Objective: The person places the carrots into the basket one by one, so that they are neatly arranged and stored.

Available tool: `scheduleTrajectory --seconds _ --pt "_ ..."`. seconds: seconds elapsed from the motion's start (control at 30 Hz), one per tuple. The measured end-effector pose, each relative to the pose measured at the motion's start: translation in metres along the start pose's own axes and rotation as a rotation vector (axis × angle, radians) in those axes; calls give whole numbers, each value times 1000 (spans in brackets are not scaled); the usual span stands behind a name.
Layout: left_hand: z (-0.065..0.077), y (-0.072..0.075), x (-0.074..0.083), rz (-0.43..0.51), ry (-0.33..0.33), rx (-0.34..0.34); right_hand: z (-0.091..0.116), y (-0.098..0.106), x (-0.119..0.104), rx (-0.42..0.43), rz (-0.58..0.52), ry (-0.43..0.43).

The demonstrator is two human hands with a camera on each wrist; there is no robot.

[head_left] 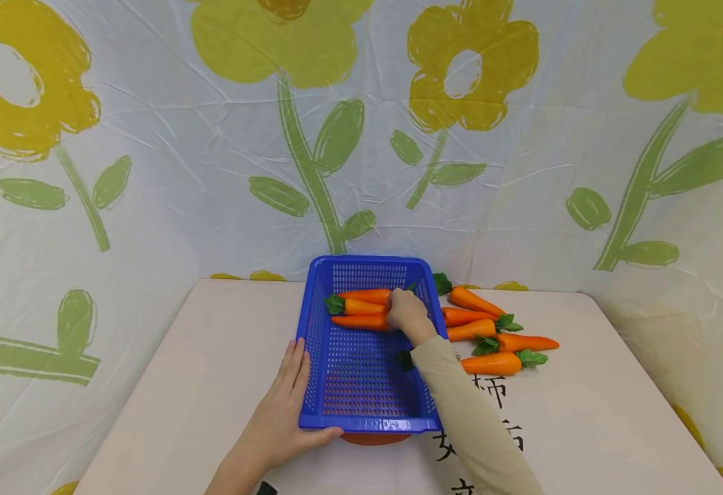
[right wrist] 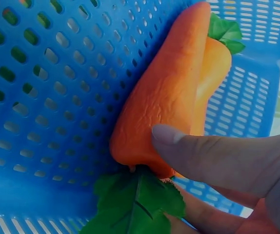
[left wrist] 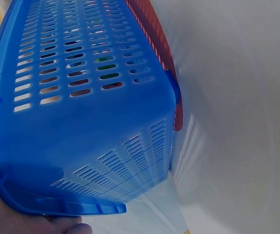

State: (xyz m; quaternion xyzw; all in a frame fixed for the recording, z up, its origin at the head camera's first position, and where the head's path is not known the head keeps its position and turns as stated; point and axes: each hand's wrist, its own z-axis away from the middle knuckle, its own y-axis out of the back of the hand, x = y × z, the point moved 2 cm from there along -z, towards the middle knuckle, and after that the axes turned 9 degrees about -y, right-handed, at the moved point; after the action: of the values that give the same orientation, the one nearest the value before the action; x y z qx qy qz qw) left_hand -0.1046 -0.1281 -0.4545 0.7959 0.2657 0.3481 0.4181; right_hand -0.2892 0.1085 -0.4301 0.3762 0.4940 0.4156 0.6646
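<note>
A blue plastic basket (head_left: pixel 367 424) with slotted walls stands in front of me. My left hand (head_left: pixel 277 416) rests at its near left corner, straight fingers along the outer side and thumb by the front rim. Inside the basket, my right hand (head_left: pixel 407 313) pinches an orange carrot (right wrist: pixel 154 107) near its leafy thick end, the thumb on top. The carrot's tip points left in the head view. Beside it lie a second carrot (head_left: pixel 361 307) with leaves to the left and a third carrot (head_left: pixel 367 295) behind. My right palm hides their right ends.
Several carrots (head_left: pixel 491 364) lie on the table (head_left: pixel 584 426) right of the basket, leaves pointing different ways. A reddish perforated piece (left wrist: pixel 157 36) shows beneath the basket. Black characters (head_left: pixel 491 392) mark the tabletop. A flower-printed cloth (head_left: pixel 225 227) hangs behind.
</note>
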Motion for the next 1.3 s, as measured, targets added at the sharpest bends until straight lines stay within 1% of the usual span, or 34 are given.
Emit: scheduleTrajectory --seconds 0.17,0.3,0.5,0.63,0.9,1.1,1.2,1.3 --pt "0 0 1 3 7 -9 -5 0 3 5 -29 2" --pt "0 0 1 4 7 -7 -4 4 3 8 -68 6" --pt "0 0 0 2 11 -6 5 25 0 24 -121 8" --pt "0 1 1 4 11 -8 8 40 1 45 -152 30" --pt "0 2 2 4 6 2 23 69 6 13 -241 74" --pt "1 1 1 2 -2 11 36 88 17 32 -295 137" --pt "1 0 1 -3 -3 10 41 96 26 39 -318 144" --pt "1 0 1 -7 -2 6 45 104 38 32 -351 131"
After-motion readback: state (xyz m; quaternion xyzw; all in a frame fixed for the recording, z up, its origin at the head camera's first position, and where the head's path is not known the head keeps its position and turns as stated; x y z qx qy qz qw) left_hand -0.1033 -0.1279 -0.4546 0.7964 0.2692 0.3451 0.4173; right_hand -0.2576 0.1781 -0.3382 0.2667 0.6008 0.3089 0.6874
